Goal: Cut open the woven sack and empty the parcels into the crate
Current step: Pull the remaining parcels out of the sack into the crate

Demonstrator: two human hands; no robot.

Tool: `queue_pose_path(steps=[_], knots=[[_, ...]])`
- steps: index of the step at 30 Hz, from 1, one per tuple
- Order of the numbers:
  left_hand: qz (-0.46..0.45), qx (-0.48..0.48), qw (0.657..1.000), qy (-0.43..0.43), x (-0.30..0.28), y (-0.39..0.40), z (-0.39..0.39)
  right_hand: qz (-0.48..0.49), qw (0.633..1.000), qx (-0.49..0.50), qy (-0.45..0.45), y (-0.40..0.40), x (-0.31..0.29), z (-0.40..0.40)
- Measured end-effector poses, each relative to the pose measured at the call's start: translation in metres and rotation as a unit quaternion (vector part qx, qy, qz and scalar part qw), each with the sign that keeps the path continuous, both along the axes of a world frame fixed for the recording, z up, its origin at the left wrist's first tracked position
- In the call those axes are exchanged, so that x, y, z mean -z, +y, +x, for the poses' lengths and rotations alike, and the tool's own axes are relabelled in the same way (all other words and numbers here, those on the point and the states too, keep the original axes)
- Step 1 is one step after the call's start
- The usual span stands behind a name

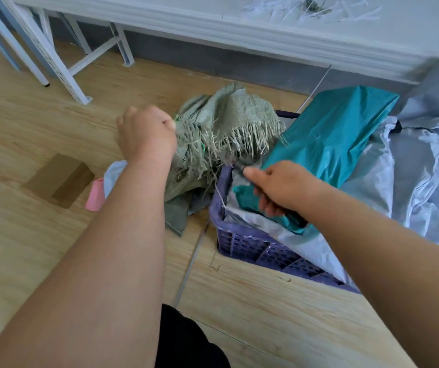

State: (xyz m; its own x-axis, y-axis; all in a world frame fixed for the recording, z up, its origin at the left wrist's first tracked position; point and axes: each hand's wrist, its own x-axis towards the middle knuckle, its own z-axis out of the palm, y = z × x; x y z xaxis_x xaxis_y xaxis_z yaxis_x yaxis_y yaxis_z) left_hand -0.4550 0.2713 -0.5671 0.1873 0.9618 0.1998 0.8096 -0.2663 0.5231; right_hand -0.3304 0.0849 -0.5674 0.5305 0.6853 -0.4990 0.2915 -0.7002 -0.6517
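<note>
Item 1, woven sack [221,120]: green, frayed at its cut edge, bunched on the wooden floor [40,123] just left of and beyond the crate. Your left hand [146,134] is closed round the gathered mouth, likely lifting it so the weave stays taut for the blade.

Item 2, cutter [238,166]: dark-handled tool, tip at the fringe. Your right hand [279,187] is wrapped round the handle over the crate's far-left corner; the blade itself is too blurred to make out.

Item 3, crate [242,243]: purple, slotted, near right, placed against the sack so contents can tip straight in. It already carries a teal parcel [330,134] and grey-white mailers [425,181].

Item 4, loose pieces: a brown box [59,179] and a pink packet [96,195] on the floor, left.
</note>
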Motion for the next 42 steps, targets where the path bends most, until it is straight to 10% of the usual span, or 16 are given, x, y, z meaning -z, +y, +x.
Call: queue_pose_path(steps=[5,10,16,25,29,33,36,39,42], knots=[[0.005,0.254,0.967,0.022,0.018,-0.016,0.041,0.184,0.919,0.270,0.219,0.024,0.012,0.018],[0.007,0.478,0.852,0.214,0.051,-0.032,0.088,0.136,0.933,0.308,0.124,0.015,0.034,0.018],[-0.017,0.391,0.845,0.365,0.056,-0.004,0.113,0.103,0.959,0.258,0.058,0.013,0.034,0.020],[0.093,0.290,0.901,0.308,0.037,0.025,0.079,0.063,0.973,0.224,0.017,0.012,0.047,0.019],[0.066,0.034,0.992,0.103,0.006,0.068,0.040,0.060,0.973,0.223,0.012,0.012,0.048,0.021],[0.000,-0.173,0.978,-0.114,-0.004,0.093,0.000,0.056,0.976,0.211,0.006,0.011,0.048,0.020],[-0.098,-0.117,0.988,0.018,0.025,0.085,-0.026,0.060,0.976,0.210,0.006,0.012,0.044,0.019],[-0.304,-0.018,0.922,0.241,0.047,0.065,-0.033,0.058,0.978,0.200,0.001,0.015,0.042,0.019],[-0.264,-0.014,0.929,0.258,0.039,0.052,-0.014,0.057,0.980,0.192,-0.002,0.016,0.043,0.017]])
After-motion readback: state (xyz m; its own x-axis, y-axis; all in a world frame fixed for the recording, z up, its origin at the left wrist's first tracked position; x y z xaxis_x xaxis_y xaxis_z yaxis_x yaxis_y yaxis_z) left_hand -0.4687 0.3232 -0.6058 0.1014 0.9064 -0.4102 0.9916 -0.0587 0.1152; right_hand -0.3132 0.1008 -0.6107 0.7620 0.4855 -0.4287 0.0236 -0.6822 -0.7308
